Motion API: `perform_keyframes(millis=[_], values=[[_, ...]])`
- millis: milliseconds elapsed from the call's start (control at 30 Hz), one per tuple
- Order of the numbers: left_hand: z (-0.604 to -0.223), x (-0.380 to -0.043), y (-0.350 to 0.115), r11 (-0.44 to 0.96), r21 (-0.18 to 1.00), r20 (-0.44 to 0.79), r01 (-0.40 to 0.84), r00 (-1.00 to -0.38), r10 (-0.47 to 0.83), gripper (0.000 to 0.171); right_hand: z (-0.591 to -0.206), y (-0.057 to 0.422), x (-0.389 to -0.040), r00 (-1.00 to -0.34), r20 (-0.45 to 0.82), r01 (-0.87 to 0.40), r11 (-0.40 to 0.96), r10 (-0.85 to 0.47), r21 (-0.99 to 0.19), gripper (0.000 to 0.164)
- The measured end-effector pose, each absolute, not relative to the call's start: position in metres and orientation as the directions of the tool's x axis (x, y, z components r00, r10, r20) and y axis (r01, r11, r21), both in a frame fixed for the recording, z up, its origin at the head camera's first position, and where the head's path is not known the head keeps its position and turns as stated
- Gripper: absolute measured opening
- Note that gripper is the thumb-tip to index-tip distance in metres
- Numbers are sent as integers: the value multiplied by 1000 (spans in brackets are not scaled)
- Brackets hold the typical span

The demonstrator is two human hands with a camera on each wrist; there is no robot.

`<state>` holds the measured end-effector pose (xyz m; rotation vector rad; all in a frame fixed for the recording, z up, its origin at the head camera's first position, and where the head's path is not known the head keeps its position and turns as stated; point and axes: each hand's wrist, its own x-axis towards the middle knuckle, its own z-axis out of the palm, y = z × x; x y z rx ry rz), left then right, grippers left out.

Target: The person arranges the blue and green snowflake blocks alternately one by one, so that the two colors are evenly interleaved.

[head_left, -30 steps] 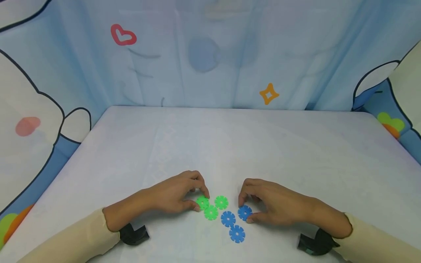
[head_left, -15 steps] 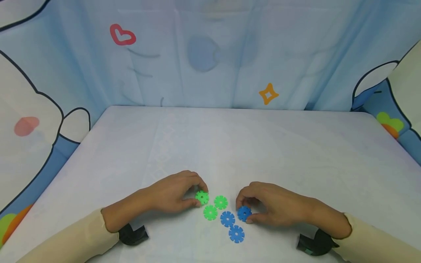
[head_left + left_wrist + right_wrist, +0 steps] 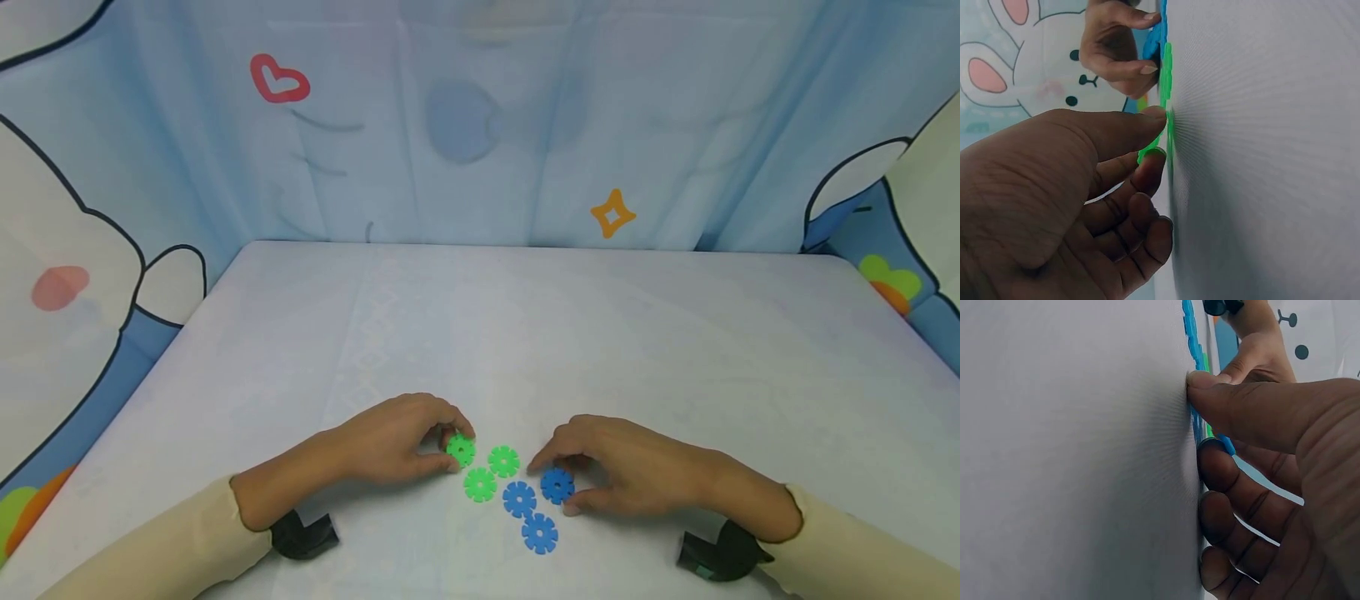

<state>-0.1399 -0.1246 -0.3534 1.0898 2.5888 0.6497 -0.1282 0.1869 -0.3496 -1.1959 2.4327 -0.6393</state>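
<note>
My left hand (image 3: 408, 437) pinches a green notched interlocking disc (image 3: 461, 450) between thumb and finger; the left wrist view shows that green disc (image 3: 1147, 151) tilted up off the table. Two more green discs (image 3: 504, 461) (image 3: 480, 485) lie flat just right of it. A blue disc (image 3: 557, 486) sits between the thumb and curled fingers of my right hand (image 3: 637, 467), whose index finger reaches out to the left. Its edge (image 3: 1227, 445) shows tilted in the right wrist view, partly hidden by fingers. Two other blue discs (image 3: 519, 499) (image 3: 540, 533) lie flat nearby, touching or nearly so.
A white cloth covers the table (image 3: 525, 333). Behind it hangs a light blue printed curtain (image 3: 465, 125). Each wrist carries a black camera mount (image 3: 303, 535) close to the tabletop.
The green disc at my left hand has come up slightly and tilted. At my right hand the blue disc has shifted a little left, and the index finger has stretched out leftward.
</note>
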Motion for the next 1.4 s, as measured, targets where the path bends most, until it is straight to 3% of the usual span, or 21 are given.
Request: perform_keyframes(millis=[567, 1400], values=[[-350, -137, -123, 648, 452, -75, 613, -698, 712, 36, -349, 191, -132, -542, -153, -657, 531, -826, -535, 40], [-346, -138, -124, 650, 430, -44, 626, -705, 708, 33, -349, 191, -134, -525, -98, -679, 486, -845, -550, 31]])
